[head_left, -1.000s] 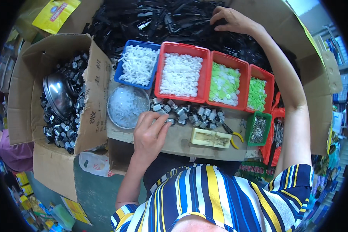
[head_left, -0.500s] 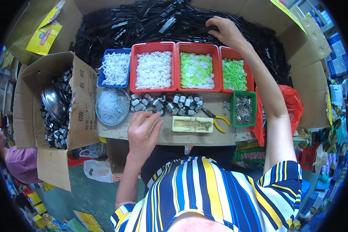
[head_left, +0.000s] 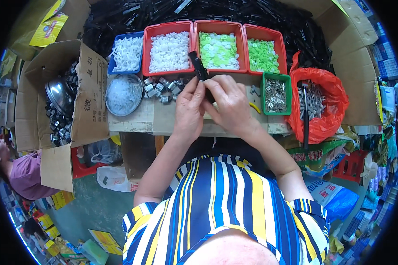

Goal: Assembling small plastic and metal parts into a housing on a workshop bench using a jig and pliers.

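Because the slim black plastic piece (head_left: 198,64) likely needs steadying, we grasp it with bare left hand (head_left: 189,105) and right hand (head_left: 229,104) over the flat beige desk (head_left: 163,118), near rectangular red plastic trays (head_left: 219,22) seemingly kept handy.

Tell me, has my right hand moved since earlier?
Yes: your right hand came from the black pile beyond the red trays toward your body, now on their near side.

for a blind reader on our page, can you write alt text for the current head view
The person's left hand and right hand hold a slim black part together above a workbench. Beyond them stand a blue bin of white pieces and three red bins of white and green pieces; a green bin of metal pieces sits to the right.
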`<state>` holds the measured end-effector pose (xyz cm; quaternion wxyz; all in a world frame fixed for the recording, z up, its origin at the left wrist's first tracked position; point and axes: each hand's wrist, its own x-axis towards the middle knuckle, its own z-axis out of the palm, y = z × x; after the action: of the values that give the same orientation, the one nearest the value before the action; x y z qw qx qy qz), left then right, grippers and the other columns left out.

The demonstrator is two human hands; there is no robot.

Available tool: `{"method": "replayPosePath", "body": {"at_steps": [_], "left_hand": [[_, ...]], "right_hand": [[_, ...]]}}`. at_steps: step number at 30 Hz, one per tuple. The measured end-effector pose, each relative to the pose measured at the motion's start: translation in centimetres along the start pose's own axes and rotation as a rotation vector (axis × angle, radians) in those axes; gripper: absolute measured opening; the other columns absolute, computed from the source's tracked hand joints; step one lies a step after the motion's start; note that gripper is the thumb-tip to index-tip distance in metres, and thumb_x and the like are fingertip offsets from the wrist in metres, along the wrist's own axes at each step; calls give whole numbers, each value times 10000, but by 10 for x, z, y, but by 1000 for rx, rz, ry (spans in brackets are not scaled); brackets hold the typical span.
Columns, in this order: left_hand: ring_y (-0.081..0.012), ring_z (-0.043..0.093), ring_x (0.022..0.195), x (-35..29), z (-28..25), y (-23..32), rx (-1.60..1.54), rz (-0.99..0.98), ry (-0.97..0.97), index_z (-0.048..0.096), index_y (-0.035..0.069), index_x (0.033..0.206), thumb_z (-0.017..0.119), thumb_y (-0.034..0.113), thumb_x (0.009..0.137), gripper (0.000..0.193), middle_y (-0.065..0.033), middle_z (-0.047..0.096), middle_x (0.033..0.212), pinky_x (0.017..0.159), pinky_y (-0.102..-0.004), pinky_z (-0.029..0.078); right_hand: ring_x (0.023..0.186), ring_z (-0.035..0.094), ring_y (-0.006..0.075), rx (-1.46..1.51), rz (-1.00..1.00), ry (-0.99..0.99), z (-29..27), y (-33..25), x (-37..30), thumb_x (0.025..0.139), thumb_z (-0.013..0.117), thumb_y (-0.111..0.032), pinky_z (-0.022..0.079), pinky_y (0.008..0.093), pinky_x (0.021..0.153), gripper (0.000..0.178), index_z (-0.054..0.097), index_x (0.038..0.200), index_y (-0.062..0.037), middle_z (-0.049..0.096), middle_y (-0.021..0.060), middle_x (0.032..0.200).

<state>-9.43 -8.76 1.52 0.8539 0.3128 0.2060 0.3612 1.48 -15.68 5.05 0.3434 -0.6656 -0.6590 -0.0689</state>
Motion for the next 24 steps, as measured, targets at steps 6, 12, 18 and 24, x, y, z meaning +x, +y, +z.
{"method": "replayPosePath", "body": {"at_steps": [6, 12, 18, 24], "left_hand": [[-59, 577, 607, -36, -30, 30, 330, -226, -129, 669, 11, 1141, 522, 303, 1052, 339, -49, 703, 865, 533, -190, 423], [-54, 522, 498, -60, -25, 32, 455, -490, -316, 682, -7, 1119, 540, 315, 1043, 361, -79, 689, 791, 426, -178, 378], [-80, 603, 595, -74, -7, 32, 813, -325, -142, 684, 3, 1176, 521, 339, 1051, 394, -61, 682, 785, 551, -217, 455], [-197, 682, 877, -53, -62, 46, 1622, 504, 41, 717, -20, 1105, 675, 125, 934, 229, -109, 703, 1047, 699, -301, 514]], "right_hand": [[1049, 616, 261, 94, -207, -62, -40, 5, -27, 789, 761, -131, 458, 386, 847, 285, 683, 1060, -88, 634, 68, 1084], [1130, 605, 265, -8, -370, -313, -59, 7, -65, 776, 738, -133, 483, 419, 915, 281, 710, 1055, -113, 629, 77, 1125], [936, 651, 233, 103, -266, -115, -50, 25, -82, 793, 693, -114, 488, 375, 779, 150, 686, 936, -71, 637, 51, 987], [917, 631, 228, 28, -37, -135, -15, 56, -87, 825, 729, -147, 450, 381, 722, 108, 712, 906, -78, 629, 37, 951]]}}
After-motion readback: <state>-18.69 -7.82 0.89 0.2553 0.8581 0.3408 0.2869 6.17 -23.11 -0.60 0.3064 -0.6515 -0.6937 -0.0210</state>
